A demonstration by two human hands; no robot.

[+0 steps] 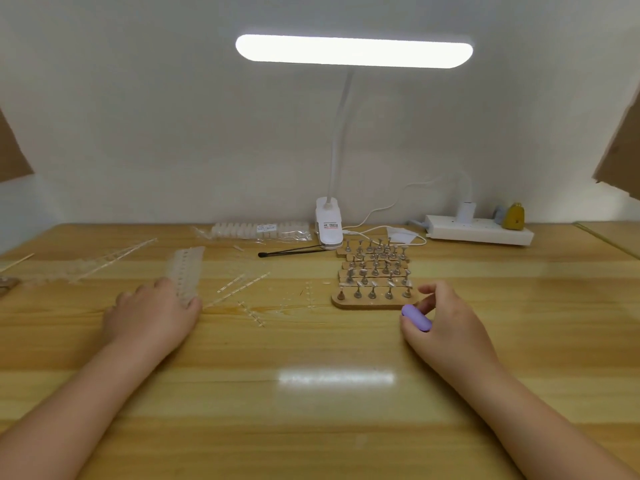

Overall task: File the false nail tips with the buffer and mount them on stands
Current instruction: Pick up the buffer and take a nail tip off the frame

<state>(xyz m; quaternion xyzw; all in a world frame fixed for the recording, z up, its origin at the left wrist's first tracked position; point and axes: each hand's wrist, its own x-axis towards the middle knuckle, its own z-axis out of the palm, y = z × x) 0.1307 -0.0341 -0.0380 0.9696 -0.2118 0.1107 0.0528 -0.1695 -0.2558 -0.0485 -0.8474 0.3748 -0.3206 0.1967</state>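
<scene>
Glare from the lamp head (354, 51) is washing out its own outline, and its reflection is lying as a pale bar on the wooden table (311, 427) between the forearms. Clear plastic strips (242, 289) scattered across the middle and left of the table are blurring into the wood grain, so their count and exact edges are hard to make out. Brown shapes at the far left and right edges of the view are being cut off by the frame and cannot be identified.

Left hand (152, 317) is lying palm down with its fingers curled around the near end of a translucent sheet of false nail tips (185, 271); the sheet is rising away from the hand, tilted up off the table. Whether the fingertips under it are touching the table cannot be told.

Right hand (446, 323) is resting just beside the near right corner of the stands (375, 275), a block of wooden bases carrying rows of small metal holders. It is gripping a purple buffer (416, 317) between thumb and curled fingers, with one rounded end sticking out to the left; the rest of the buffer is hidden in the palm. The index finger is pointing loosely toward the stands without touching them.

Behind the stands, a black stick (294, 251) is lying near the lamp clip (328, 226), a bagged roll of tips (259, 231) to its left and a power strip (479, 231) to the right.
</scene>
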